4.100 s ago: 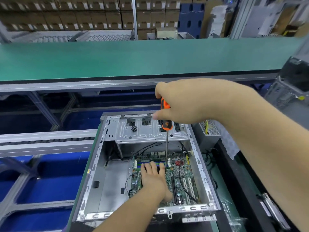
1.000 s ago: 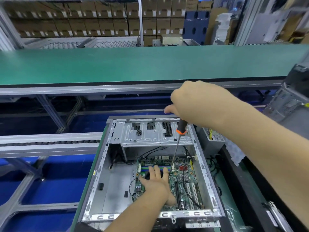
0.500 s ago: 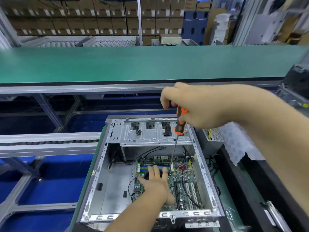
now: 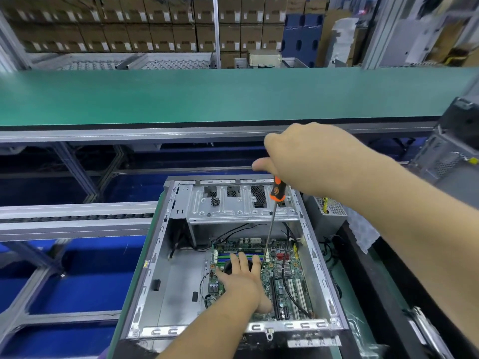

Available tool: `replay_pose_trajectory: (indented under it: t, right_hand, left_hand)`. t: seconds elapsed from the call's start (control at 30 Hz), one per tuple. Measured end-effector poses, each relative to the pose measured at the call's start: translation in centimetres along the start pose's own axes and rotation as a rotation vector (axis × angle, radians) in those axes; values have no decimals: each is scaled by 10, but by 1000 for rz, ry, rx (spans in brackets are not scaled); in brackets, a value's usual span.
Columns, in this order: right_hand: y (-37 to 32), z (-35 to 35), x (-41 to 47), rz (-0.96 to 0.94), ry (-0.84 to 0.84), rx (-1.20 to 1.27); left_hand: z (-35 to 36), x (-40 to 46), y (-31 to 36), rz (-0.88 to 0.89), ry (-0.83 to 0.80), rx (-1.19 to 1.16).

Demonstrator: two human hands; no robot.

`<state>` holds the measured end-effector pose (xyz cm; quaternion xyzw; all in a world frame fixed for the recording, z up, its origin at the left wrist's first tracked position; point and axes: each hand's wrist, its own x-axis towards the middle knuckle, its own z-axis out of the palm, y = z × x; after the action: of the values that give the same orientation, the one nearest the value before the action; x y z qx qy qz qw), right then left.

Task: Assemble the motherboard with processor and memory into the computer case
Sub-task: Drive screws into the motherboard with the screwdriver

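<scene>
I am gripping the screwdriver [image 4: 276, 195] in my right hand [image 4: 308, 159], my fingers curled tight around the top of its orange and black handle, with one fingertip poking out to the left. The thin metal shaft is running down and slightly leftward from below my knuckles into the open computer case [image 4: 153, 257], its tip ending right beside the fingertips of my other hand, on the motherboard [image 4: 281, 283]; whether the tip is seated on a screw I cannot tell.

My left hand [image 4: 242, 281] is lying flat on the motherboard, fingers straight and held close together, pointing away from me and pressing down over a dark round part that shows between them. Just beyond my fingertips the green and purple memory slots [image 4: 228, 255] are lying across the board. To the right of my palm the long expansion slots and a black cable [image 4: 290, 288] are running toward me.

The motherboard is sitting on the floor of the case, in the right half, with bare grey metal to the left of my wrist. Farther out, under my right hand, the metal drive bracket [image 4: 233, 206] is spanning the case, with a small cluster of screws [image 4: 215, 202] resting on it. Beyond that the green conveyor belt [image 4: 207, 94] is stretching across.
</scene>
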<state>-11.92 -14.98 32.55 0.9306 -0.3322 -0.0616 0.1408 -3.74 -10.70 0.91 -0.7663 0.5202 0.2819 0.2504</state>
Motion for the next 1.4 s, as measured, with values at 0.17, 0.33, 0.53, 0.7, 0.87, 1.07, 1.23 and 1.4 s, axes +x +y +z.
replay_pose_trajectory:
  t: [0.17,0.33,0.53,0.7,0.87,1.07,1.23,1.4]
  right_hand:
    - [6,-9,-3,-167,-141,275]
    - [4,-8,1,9,-68,-22]
    - [7,-7,-1,-38,-113,193]
    - [5,-4,3,-28,-77,168]
    - [3,-1,-5,-68,-81,299]
    - [14,-1,-9,-64,-140,308]
    - [7,-5,-14,14,-71,135]
    - [11,-2,-13,-156,-73,382]
  left_hand:
    - [0,2,0,-1,10,-6]
    - [0,0,-1,2,5,-10]
    - [0,-1,1,2,4,-5]
    - [1,-2,-1,12,8,-13]
    - [1,-2,0,8,-4,-16]
    - [3,1,1,-2,1,-3]
    - [4,0,1,-11,-1,7]
    - [4,0,1,-12,6,6]
